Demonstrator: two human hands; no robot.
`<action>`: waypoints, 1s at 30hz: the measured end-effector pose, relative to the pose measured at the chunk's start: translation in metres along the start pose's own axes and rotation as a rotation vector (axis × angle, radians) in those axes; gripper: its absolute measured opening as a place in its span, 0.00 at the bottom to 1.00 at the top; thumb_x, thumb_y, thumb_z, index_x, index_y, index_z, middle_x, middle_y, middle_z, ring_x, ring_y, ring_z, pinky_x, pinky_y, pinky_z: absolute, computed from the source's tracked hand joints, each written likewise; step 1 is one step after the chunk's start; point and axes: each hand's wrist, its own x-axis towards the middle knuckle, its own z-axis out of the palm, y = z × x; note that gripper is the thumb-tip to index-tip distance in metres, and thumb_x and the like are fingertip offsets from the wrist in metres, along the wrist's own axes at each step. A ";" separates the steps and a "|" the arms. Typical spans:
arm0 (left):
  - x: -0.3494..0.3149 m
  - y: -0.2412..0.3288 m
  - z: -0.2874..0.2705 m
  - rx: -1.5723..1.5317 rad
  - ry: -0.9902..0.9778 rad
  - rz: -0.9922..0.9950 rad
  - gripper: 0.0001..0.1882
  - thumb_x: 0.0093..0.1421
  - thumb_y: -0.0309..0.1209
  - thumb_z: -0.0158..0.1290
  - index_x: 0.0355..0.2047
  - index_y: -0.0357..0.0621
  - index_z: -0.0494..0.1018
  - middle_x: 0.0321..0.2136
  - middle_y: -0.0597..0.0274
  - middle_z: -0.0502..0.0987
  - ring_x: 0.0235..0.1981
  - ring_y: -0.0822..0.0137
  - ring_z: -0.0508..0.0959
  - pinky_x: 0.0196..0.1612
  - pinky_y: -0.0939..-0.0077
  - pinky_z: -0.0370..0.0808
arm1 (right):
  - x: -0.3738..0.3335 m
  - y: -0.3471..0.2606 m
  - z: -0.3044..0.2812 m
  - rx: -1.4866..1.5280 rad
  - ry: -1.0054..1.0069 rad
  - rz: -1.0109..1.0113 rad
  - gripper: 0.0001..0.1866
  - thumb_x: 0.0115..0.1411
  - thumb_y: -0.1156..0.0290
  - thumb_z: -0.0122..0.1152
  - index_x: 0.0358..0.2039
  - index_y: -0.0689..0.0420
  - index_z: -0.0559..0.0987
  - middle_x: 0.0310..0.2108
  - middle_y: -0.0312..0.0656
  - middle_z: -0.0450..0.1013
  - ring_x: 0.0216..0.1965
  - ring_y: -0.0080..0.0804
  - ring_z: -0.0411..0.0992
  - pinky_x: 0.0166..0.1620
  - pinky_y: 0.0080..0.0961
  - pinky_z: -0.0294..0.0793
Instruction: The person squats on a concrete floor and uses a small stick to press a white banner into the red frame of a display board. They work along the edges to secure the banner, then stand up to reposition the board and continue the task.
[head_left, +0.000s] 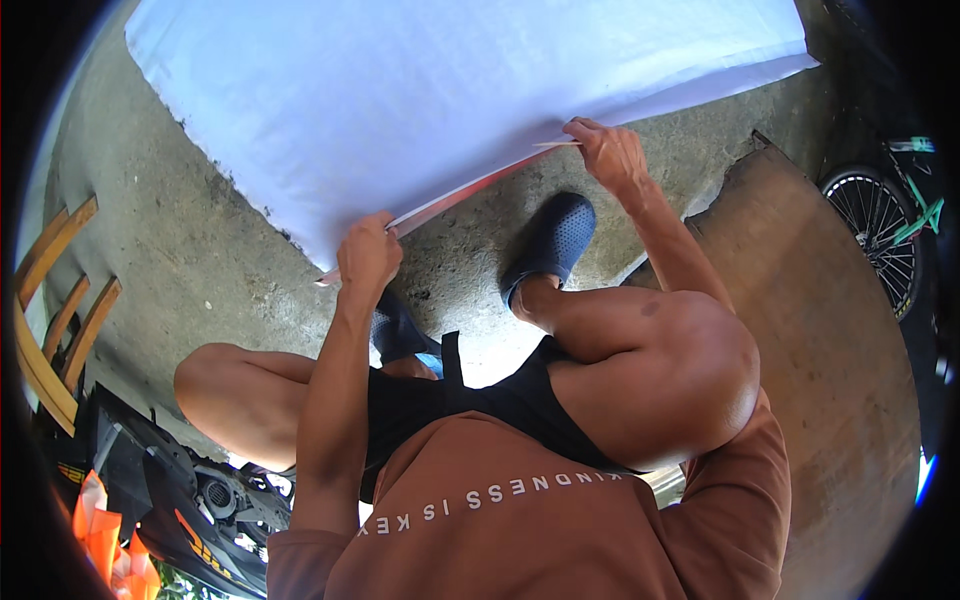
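White sheet [470, 90] lies across upper centre of frame on concrete floor [130, 230]; red band [490, 184] shows along its near edge. Your left hand [368, 255], centre-left: fingers clenched on that edge. Your right hand [610, 157], upper centre-right: fingers pinch a thin pale stick [557, 144] there. Blue clog [556, 232], mid-frame, contains your right foot [535, 296].

Brown T-shirt [500, 550], white lettering [495, 495] — black shorts [410, 405] — dark blue perforated clogs [565, 232].

White sheet [450, 90] cut off at top; left shoe [394, 330] partly hidden.
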 end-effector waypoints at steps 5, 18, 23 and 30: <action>0.011 -0.012 -0.010 0.064 -0.059 -0.019 0.12 0.62 0.32 0.58 0.46 0.47 0.81 0.40 0.44 0.83 0.45 0.40 0.81 0.48 0.50 0.77 | 0.016 0.023 -0.017 0.041 -0.089 0.118 0.09 0.60 0.69 0.67 0.42 0.50 0.85 0.40 0.40 0.83 0.37 0.49 0.81 0.38 0.41 0.79; 0.028 -0.080 -0.013 0.023 -0.102 -0.160 0.29 0.54 0.34 0.67 0.55 0.36 0.77 0.43 0.42 0.83 0.47 0.44 0.83 0.50 0.54 0.78 | 0.036 0.026 0.008 0.202 0.244 0.498 0.45 0.52 0.59 0.77 0.68 0.47 0.62 0.74 0.42 0.57 0.47 0.47 0.81 0.47 0.41 0.81; 0.037 -0.120 -0.010 -0.154 -0.082 -0.146 0.27 0.48 0.32 0.70 0.48 0.33 0.81 0.39 0.39 0.84 0.41 0.49 0.85 0.47 0.59 0.78 | 0.020 0.029 0.034 0.089 0.279 0.651 0.40 0.61 0.48 0.67 0.67 0.49 0.62 0.75 0.46 0.54 0.49 0.57 0.79 0.46 0.46 0.82; 0.033 -0.156 -0.006 -0.476 -0.183 -0.442 0.13 0.53 0.33 0.69 0.35 0.39 0.82 0.20 0.66 0.75 0.15 0.75 0.66 0.16 0.72 0.55 | 0.002 0.059 0.049 0.097 0.165 0.564 0.46 0.63 0.34 0.56 0.74 0.46 0.58 0.75 0.46 0.54 0.59 0.57 0.73 0.53 0.48 0.79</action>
